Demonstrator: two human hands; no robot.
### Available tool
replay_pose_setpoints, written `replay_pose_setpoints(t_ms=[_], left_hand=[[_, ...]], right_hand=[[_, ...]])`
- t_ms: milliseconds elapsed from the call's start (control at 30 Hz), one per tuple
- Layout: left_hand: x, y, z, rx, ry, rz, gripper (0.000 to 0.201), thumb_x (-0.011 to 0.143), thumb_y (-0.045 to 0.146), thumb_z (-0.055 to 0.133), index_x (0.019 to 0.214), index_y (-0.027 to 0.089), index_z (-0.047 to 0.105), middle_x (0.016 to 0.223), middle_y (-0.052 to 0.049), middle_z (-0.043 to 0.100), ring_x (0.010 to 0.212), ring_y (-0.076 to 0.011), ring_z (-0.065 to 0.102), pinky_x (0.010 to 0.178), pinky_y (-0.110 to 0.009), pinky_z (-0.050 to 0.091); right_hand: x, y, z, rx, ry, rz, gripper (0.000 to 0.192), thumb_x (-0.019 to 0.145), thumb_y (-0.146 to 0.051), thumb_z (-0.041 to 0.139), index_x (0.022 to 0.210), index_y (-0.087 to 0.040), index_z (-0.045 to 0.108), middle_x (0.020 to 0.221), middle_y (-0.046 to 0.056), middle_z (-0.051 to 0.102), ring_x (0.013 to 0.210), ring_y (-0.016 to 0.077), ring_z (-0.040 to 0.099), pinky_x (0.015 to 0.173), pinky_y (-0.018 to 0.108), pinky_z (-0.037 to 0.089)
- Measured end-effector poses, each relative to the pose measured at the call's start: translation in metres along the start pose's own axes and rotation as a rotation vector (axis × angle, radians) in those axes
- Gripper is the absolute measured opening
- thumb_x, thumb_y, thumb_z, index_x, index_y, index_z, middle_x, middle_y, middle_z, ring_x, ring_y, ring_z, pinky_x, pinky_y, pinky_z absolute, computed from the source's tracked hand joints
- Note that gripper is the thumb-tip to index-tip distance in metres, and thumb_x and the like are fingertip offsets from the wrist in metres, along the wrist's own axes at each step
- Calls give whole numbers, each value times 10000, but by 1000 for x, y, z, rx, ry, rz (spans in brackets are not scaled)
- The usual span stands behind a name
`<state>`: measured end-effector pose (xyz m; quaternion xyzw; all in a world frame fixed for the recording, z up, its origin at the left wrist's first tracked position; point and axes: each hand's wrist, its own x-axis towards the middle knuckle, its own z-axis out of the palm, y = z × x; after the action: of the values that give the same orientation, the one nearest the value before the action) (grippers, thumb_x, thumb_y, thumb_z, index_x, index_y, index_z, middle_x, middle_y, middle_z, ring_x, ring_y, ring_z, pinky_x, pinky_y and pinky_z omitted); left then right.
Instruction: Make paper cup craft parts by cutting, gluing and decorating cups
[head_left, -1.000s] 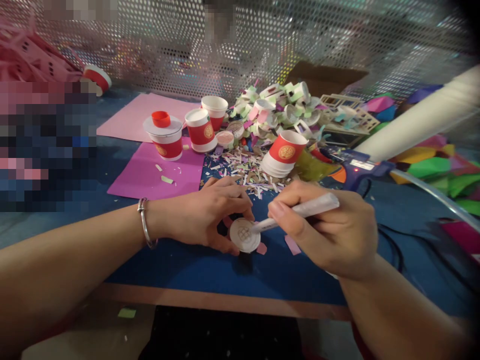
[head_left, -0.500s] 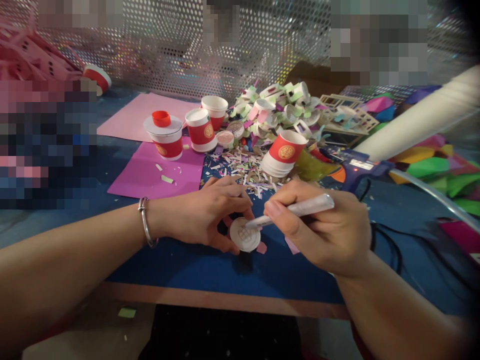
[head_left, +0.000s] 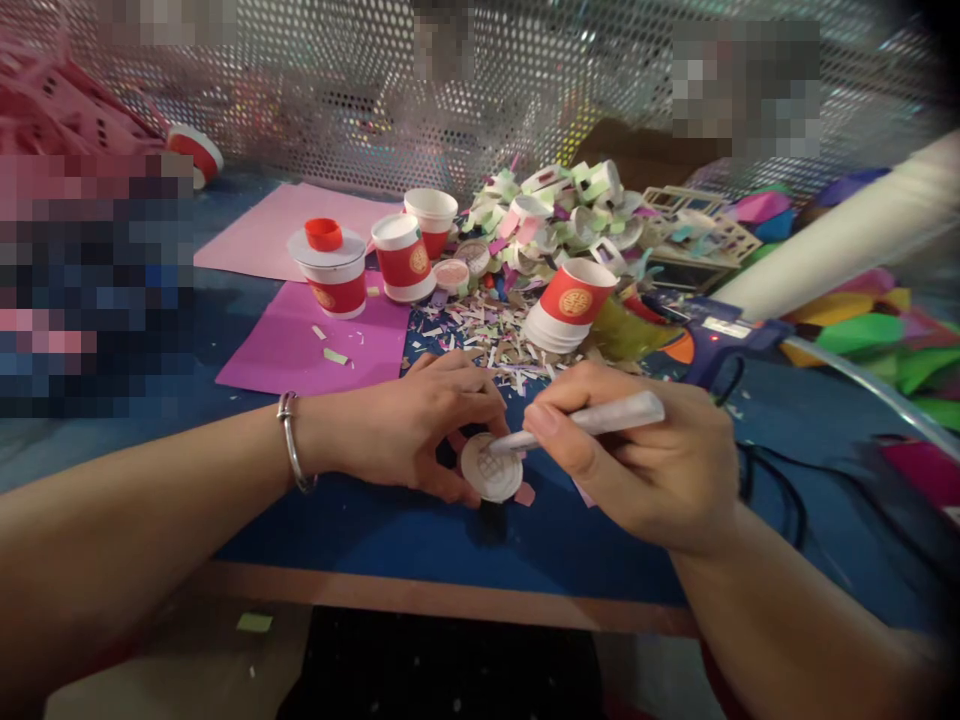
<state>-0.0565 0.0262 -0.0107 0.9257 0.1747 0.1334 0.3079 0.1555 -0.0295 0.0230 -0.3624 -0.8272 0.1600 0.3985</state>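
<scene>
Left hand [head_left: 405,425] pinches white disc [head_left: 491,468] on tabletop [head_left: 390,535]; right hand [head_left: 645,470] grips pen [head_left: 581,422], tip on disc.

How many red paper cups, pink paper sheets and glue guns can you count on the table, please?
Red paper cups standing upright: 3
Red paper cups tipped over: 2
Pink paper sheets: 2
Glue guns: 1
Total: 8
The scrap pile behind may hide more cups.
</scene>
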Motion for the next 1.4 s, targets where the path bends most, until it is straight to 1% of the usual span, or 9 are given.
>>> replay_pose_setpoints(t_ms=[133, 267, 400, 567, 833, 1133, 1400], left_hand=[[0, 1, 0, 1, 10, 2, 384, 776, 372, 824, 1074, 204, 648, 1050, -54, 602, 1027, -259, 507, 930, -393, 348], [0, 1, 0, -1, 3, -4, 387, 764, 358, 834, 1062, 194, 649, 1056, -53, 600, 1036, -259, 503, 926, -390, 356], [0, 1, 0, 9, -2, 3, 398, 765, 367, 833, 1073, 200, 644, 1060, -57, 603, 1030, -260, 506, 909, -387, 368], [1, 3, -2, 9, -13, -2, 395, 768, 361, 833, 1076, 197, 648, 1060, -62, 604, 1023, -257, 503, 903, -382, 374], [0, 2, -1, 14, -5, -1, 402, 767, 364, 831, 1089, 210, 645, 1081, -61, 609, 1044, -260, 505, 915, -385, 374], [2, 2, -1, 12, -10, 7, 398, 764, 378, 840, 1060, 188, 654, 1049, -58, 595, 1028, -256, 498, 912, -387, 369], [2, 0, -1, -2, -6, 20, 409, 763, 394, 844, 1058, 193, 646, 1034, -56, 597, 1014, -248, 496, 905, -375, 369]], right_hand=[[0, 0, 0, 23, -11, -2, 190, 908, -133, 633, 726, -182, 664, 540, -44, 586, 447, 64, 495, 466, 225, 393], [-1, 1, -1, 35, 28, 12, 202, 901, -132, 634, 708, -184, 659, 534, -47, 554, 456, 73, 481, 468, 243, 391], [-1, 3, 0, 55, 44, -5, 195, 896, -134, 635, 707, -176, 657, 544, -42, 550, 467, 76, 473, 460, 254, 375], [-1, 0, 0, 27, 43, 23, 205, 900, -136, 630, 700, -170, 656, 551, -37, 559, 475, 74, 473, 472, 255, 379], [-2, 0, 0, -3, 50, 7, 218, 897, -131, 635, 685, -178, 649, 535, -45, 551, 462, 69, 479, 463, 244, 379], [1, -1, -2, -27, 1, -10, 204, 900, -125, 627, 708, -192, 643, 535, -50, 567, 434, 64, 485, 447, 216, 389], [0, -2, -5, -41, -29, -4, 254, 912, -117, 616, 675, -208, 604, 515, -71, 557, 403, 53, 472, 431, 207, 378]])
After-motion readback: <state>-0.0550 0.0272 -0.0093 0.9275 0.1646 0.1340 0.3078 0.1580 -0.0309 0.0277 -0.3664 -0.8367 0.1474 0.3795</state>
